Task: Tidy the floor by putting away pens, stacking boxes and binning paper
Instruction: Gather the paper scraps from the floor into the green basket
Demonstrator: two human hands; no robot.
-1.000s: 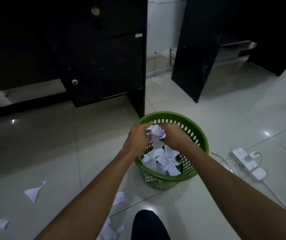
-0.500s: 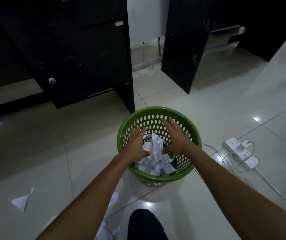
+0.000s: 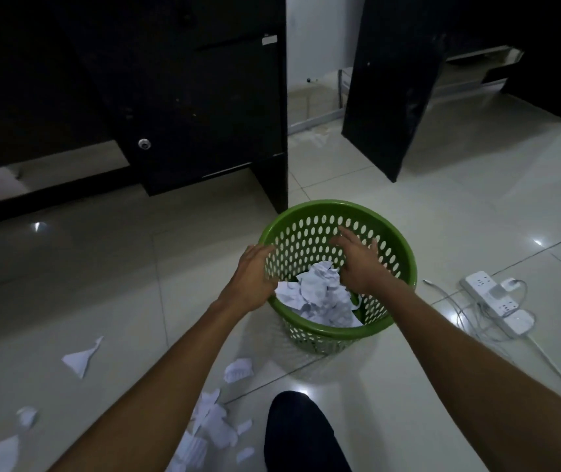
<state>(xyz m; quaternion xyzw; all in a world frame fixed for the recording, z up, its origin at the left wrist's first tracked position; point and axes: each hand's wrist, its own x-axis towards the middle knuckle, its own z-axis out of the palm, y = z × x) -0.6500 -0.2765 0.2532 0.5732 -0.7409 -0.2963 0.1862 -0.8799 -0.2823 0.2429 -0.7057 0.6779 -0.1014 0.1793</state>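
Observation:
A green perforated bin (image 3: 394, 253) stands on the tiled floor, holding crumpled white paper (image 3: 318, 294). My left hand (image 3: 253, 277) hovers at the bin's left rim with fingers spread and holding nothing. My right hand (image 3: 357, 264) is over the bin's mouth, just right of the paper, fingers straight and empty. Torn paper scraps (image 3: 211, 424) lie on the floor at the lower left, with a larger scrap (image 3: 80, 359) further left.
A black desk cabinet (image 3: 204, 107) stands just behind the bin, and another dark panel (image 3: 391, 90) at the back right. White power strips with cables (image 3: 496, 301) lie on the floor to the right. My dark-clad knee (image 3: 299, 434) is at the bottom.
A second ago both hands held a paper wad above the bin. They let it go into the bin and have now spread apart, the left hand moving out to the rim.

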